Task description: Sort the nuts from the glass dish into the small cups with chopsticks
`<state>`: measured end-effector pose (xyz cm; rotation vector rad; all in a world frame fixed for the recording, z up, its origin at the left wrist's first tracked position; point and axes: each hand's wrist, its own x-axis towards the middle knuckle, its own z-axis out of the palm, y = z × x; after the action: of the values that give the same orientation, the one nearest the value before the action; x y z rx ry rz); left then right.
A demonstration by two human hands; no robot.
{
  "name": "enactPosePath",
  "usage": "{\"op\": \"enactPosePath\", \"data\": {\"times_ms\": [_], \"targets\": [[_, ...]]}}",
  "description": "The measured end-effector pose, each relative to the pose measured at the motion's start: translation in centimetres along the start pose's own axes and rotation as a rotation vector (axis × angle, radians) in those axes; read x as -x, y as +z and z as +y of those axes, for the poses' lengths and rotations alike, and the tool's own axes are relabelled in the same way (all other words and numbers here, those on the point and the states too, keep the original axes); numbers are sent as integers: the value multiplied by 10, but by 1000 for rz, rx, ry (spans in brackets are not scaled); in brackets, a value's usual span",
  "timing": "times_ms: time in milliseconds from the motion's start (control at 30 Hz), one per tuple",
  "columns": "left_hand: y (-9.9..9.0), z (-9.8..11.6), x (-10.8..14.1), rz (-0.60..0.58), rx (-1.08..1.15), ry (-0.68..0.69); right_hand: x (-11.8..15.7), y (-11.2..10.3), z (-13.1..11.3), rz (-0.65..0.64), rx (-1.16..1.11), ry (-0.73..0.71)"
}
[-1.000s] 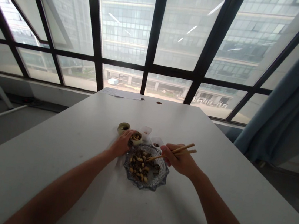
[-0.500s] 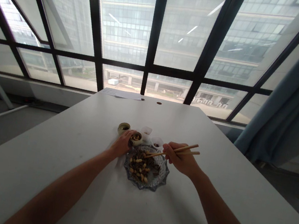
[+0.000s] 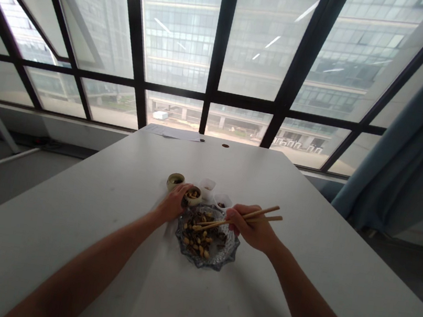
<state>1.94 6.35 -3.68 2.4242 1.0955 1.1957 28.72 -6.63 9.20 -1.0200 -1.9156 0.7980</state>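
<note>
Left fingers around bowl, probably peanuts

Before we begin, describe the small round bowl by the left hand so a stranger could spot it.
On the white table, find the jagged-rimmed glass dish. At its far-left edge sits a small round bowl of brownish pieces. Unlike the olive cup and translucent tubs nearby, it alone has the left hand on it.

wooden chopsticks, ridged glass bowl, smooth tabletop
</note>
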Motion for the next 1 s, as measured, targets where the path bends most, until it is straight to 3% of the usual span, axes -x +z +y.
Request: {"op": "enactPosePath", "data": {"times_ms": [100,233,333,500,633,767,933,1000], "targets": [[0,1,-1,13,-4,9,0,2,-2,-35,7,2],[-2,3,-1,5,-19,8,0,2,-2,24,-52,57],[-3,5,0,17,-41,-1,-3,0,4,155,-174,124],[-6,9,0,109,-66,32,-14,-9,25,524,-482,237],[-7,9,-1,190,-91,57,-18,-17,39,573,-629,288],[-7,8,-2,203,-104,70,-18,-22,45,574,-658,295],[-7,12,-2,166,-106,59,-18,-8,44,819,-574,180],[-9,14,-2,141,-99,47,-17,4,39,850,-487,117]]}}
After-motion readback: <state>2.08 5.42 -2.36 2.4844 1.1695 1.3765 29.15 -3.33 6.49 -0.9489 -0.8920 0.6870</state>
